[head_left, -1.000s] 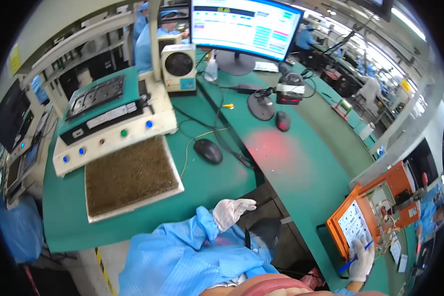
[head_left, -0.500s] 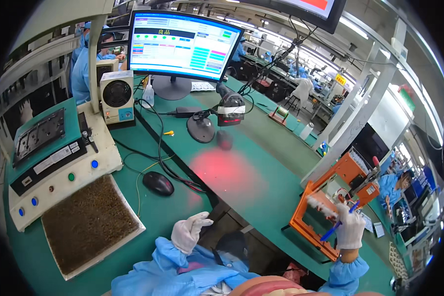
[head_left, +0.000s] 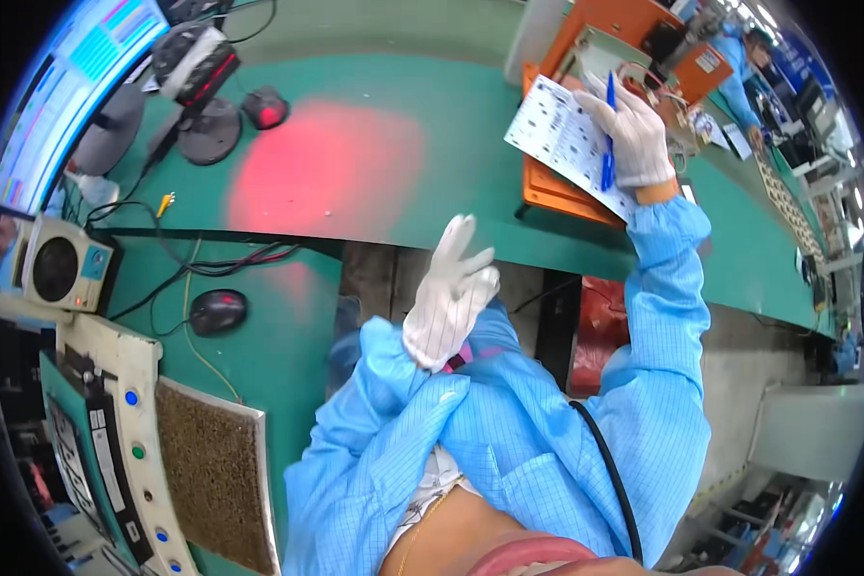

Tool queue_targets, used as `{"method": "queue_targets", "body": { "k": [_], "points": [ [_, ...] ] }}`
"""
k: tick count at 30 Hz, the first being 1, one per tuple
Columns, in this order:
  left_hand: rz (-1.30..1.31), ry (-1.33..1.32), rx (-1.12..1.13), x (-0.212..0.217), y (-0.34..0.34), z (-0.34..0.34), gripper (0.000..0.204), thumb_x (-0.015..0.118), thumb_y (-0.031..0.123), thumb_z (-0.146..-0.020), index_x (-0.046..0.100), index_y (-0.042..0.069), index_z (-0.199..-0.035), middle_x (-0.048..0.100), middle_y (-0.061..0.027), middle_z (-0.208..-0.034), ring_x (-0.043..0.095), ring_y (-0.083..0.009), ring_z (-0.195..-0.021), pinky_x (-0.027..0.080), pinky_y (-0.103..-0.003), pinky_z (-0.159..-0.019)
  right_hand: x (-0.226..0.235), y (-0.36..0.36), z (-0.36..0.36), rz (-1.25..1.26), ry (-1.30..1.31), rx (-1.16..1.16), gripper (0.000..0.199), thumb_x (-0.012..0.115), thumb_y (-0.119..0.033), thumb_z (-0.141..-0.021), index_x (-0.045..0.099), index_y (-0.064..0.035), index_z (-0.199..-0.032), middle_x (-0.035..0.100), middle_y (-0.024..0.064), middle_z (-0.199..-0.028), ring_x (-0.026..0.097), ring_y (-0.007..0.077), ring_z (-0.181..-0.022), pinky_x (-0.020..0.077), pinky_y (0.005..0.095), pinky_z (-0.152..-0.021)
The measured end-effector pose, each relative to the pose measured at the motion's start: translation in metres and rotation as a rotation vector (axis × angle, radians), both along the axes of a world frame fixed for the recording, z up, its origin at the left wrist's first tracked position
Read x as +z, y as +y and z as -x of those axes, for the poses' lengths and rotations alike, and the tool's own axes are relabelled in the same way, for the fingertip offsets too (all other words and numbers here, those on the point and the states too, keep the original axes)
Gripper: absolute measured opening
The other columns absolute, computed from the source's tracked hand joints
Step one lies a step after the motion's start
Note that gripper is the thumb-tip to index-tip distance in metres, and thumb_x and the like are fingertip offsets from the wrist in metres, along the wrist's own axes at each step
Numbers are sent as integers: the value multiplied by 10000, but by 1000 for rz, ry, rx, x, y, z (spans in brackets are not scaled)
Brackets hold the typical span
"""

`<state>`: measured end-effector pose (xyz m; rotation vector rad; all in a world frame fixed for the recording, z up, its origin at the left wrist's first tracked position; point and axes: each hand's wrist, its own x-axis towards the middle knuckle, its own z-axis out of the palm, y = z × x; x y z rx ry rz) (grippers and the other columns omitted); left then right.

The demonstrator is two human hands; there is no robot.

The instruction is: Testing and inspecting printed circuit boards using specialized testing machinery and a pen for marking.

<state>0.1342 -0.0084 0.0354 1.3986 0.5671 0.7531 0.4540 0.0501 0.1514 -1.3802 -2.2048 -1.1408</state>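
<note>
My right hand (head_left: 634, 139), in a white glove, is closed around a blue pen (head_left: 609, 144) and a flat white board with scattered black marks (head_left: 559, 130). This tilted board lies over or just above the orange stand (head_left: 545, 187) at the right; whether it touches cannot be made out. In front of my body, my left hand (head_left: 448, 302), also gloved, is raised with its fingers apart and holds nothing. It is near the front edge of the green bench (head_left: 432, 182).
At the left stand a scanner on a round base (head_left: 209, 134), a monitor (head_left: 86, 86), a mouse (head_left: 219, 312) and cables. Below them are a button-panelled machine (head_left: 139, 442) and a brown bristly mat (head_left: 211, 470). A co-worker (head_left: 734, 72) sits at the far right.
My view has swung down and to the right. The board in my right hand, blurred before, now shows its marked face. My left hand has lifted, its fingers spreading.
</note>
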Motion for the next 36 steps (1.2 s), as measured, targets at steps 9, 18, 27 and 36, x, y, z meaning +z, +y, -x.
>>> {"method": "queue_targets", "body": {
  "k": [9, 18, 27, 36],
  "points": [
    [36, 112, 98, 68, 92, -92, 658, 566, 412, -902, 453, -59, -1346, 674, -174, -1031, 660, -214, -827, 541, -319, -686, 9, -22, 12, -14, 173, 39, 451, 602, -21, -738, 636, -118, -1177, 618, 43, -721, 664, 269, -1058, 537, 368, -822],
    [13, -178, 290, 46, 61, -20, 487, 610, 207, -934, 480, -80, -1306, 653, -141, -1109, 663, -208, -919, 551, -275, -756, 5, -83, 91, 453, -51, -51, 500, 650, -315, -838, 532, -184, -1306, 596, 161, -1258, 601, 308, -1118, 557, 384, -771],
    [45, -357, 505, 33, 11, 79, 650, 474, 407, -999, 263, -14, -1448, 502, -267, -1336, 632, -385, -1056, 562, -378, -819, 36, 54, 165, 255, -102, 160, 463, 565, -62, -860, 469, -63, -1313, 647, 115, -843, 666, 258, -741, 516, 378, -580],
    [-554, 562, 1154, -40, -78, 171, 147, 638, -9, -873, 637, -18, -1020, 715, -171, -959, 716, -278, -855, 578, -332, -741, -25, 294, 47, 488, -78, -490, 312, 506, -184, -916, 608, -174, -1210, 695, 139, -974, 680, 329, -895, 525, 465, -783]
  ]
}}
